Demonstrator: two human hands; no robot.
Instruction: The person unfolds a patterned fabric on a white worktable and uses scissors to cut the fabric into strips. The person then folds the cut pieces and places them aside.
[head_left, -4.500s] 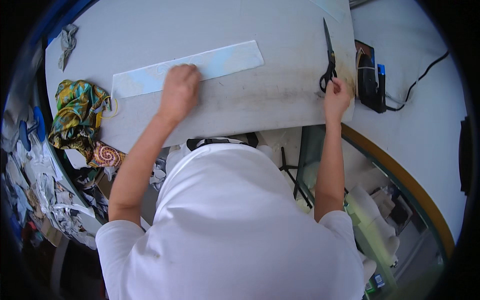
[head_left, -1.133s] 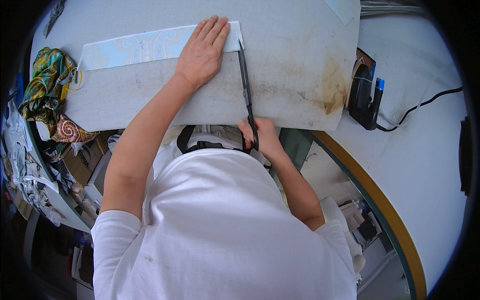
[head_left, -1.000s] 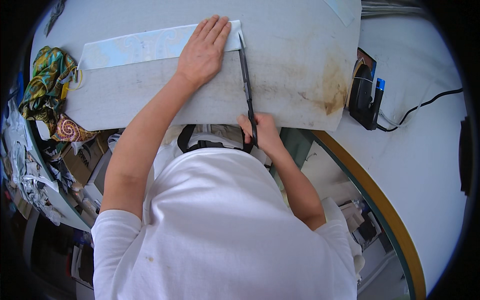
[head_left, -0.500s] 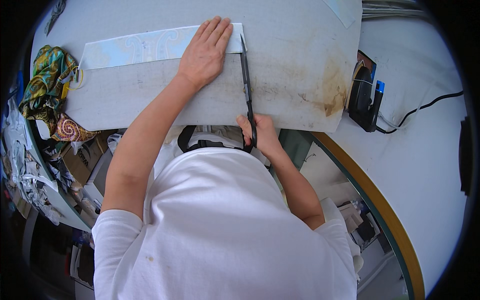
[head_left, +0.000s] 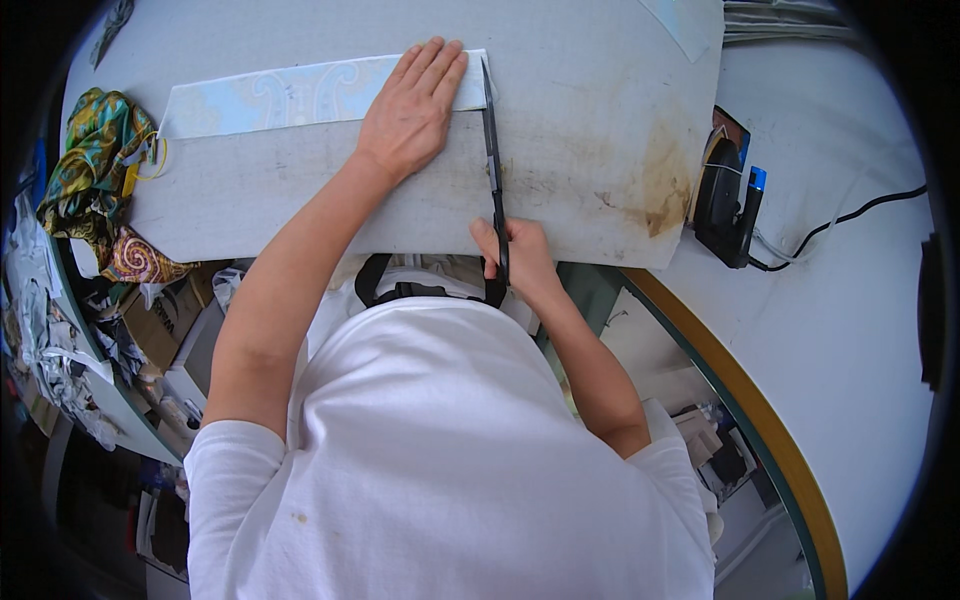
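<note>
A long light-blue and white patterned fabric strip (head_left: 290, 96) lies flat across the padded work surface (head_left: 590, 120). Over its right part my left hand (head_left: 412, 105) is spread flat, palm down, fingers pointing away from me. My right hand (head_left: 517, 252) grips a pair of long black scissors (head_left: 493, 150) by the handles. Their blades point away from me and lie along the strip's right end, with the tip near its far corner. The blades look closed or nearly so.
Bunched green and gold patterned cloth (head_left: 95, 150) lies at the left edge. On the right, a black iron (head_left: 722, 190) stands beside the padded surface, its cord (head_left: 850, 212) trailing right. Dark snips (head_left: 110, 32) lie far left. A pale blue piece (head_left: 680, 25) is at the far right.
My right hand and the scissors have moved slightly away from me, bringing the blade tip nearer the strip's far corner. My left hand stays nearly in place.
</note>
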